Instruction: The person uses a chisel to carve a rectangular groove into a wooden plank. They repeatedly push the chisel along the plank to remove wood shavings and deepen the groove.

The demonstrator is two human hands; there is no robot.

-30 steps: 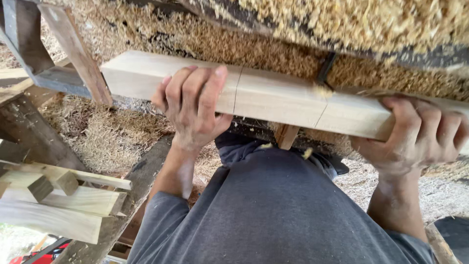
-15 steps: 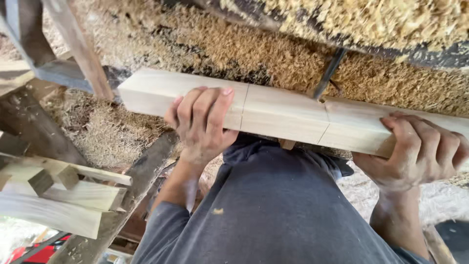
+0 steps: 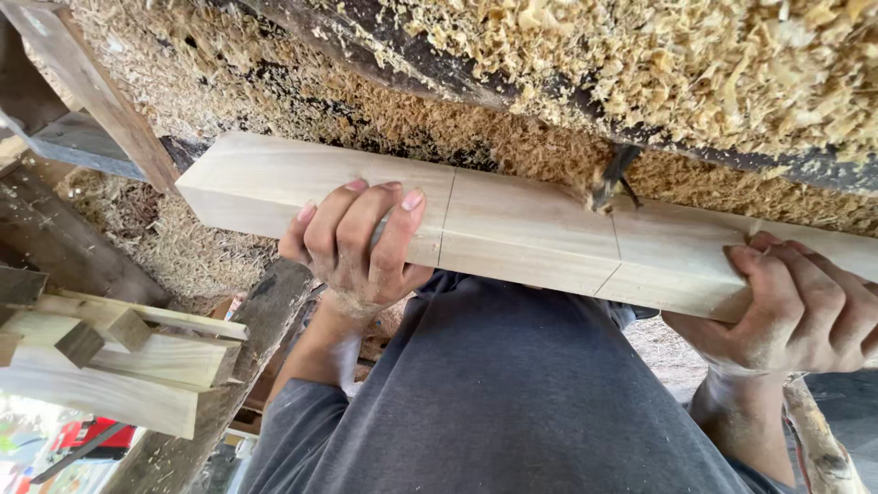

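Two hands did the holding here: near the camera, over the person's grey shirt (image 3: 512, 393), the left hand (image 3: 361, 242) was wrapped over the near edge of the pale squared timber (image 3: 512, 229) left of middle, while the right hand (image 3: 805, 306) gripped its right end, probably so the long piece stayed level and steady. Farther out, its far edge sat close against a sawdust-heaped bench (image 3: 567, 82), with a dark metal bit (image 3: 611, 178) poking at the top face by a pencilled line, and offcut blocks (image 3: 119, 357) were stacked at the near left.

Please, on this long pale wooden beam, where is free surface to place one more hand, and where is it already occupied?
The wooden beam is bare between the left hand and right hand, across its two pencil lines, and from the left hand to its left end. Behind it, sawdust and a dark metal piece crowd the edge.
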